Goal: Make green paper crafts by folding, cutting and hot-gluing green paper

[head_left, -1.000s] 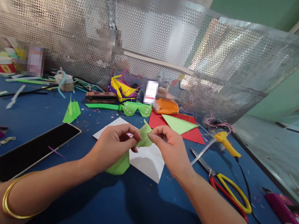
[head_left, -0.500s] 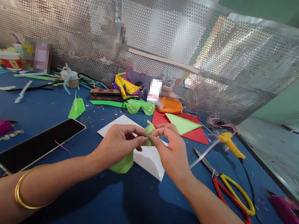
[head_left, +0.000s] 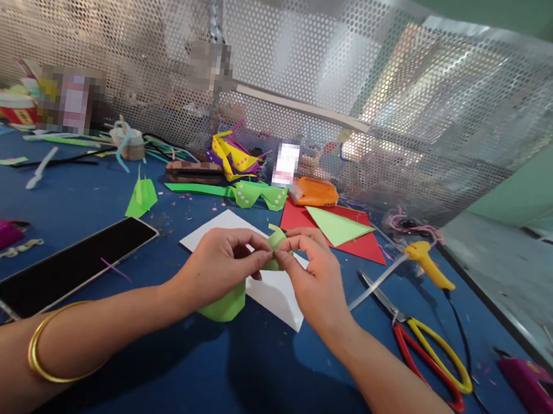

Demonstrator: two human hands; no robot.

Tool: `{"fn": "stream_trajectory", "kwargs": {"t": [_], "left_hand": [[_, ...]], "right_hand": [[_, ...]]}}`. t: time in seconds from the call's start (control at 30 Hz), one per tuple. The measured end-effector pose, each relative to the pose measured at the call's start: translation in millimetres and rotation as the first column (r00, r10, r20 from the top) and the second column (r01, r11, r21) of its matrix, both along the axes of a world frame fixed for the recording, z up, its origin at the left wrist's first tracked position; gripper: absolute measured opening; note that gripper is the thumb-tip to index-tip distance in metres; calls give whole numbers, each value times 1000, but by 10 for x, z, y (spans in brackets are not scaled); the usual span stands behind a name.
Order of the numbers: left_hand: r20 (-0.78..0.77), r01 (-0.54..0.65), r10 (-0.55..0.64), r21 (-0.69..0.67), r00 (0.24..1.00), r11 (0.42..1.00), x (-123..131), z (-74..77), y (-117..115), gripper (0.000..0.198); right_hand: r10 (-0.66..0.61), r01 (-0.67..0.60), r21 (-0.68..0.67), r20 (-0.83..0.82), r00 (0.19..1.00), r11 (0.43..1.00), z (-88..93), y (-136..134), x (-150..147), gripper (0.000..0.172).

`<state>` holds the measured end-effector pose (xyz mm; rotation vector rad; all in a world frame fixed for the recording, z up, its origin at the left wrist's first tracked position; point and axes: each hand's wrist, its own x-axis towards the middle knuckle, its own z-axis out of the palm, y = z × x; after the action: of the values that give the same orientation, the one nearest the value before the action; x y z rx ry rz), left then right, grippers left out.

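A small folded piece of light green paper (head_left: 276, 239) is pinched between the fingertips of both hands, above the middle of the table. My left hand (head_left: 230, 258) grips its left side, thumb against forefinger. From the other side my right hand (head_left: 316, 276) pinches it the same way. Beneath the hands lies a white sheet of paper (head_left: 277, 301). Another light green paper piece (head_left: 225, 305) shows under my left wrist, partly hidden by it; whether it joins the pinched piece I cannot tell.
Scissors (head_left: 406, 324) and a yellow glue gun (head_left: 428, 262) lie to the right. On the left is a black phone (head_left: 72, 269). Green paper glasses (head_left: 260, 195), red paper (head_left: 373, 242) and an orange object (head_left: 316, 192) sit behind. A perforated metal screen (head_left: 300, 49) stands at the back.
Both hands keep their pinch on the green paper, which has barely moved. The view has shifted very slightly.
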<state>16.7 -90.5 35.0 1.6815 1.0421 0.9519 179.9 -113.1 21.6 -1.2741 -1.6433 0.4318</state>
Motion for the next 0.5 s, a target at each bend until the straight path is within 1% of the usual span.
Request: {"fn": "stream_trajectory", "kwargs": {"t": [0.37, 0.5], "left_hand": [[-6, -2, 2, -13, 1000, 1000, 1, 7, 17, 16], [-2, 28, -28, -28, 1000, 999, 0, -1, 21, 19]], "right_hand": [[-6, 6, -20, -22, 1000, 1000, 23, 1, 11, 10], [-13, 13, -15, -2, 1000, 1000, 16, -5, 9, 10]]}}
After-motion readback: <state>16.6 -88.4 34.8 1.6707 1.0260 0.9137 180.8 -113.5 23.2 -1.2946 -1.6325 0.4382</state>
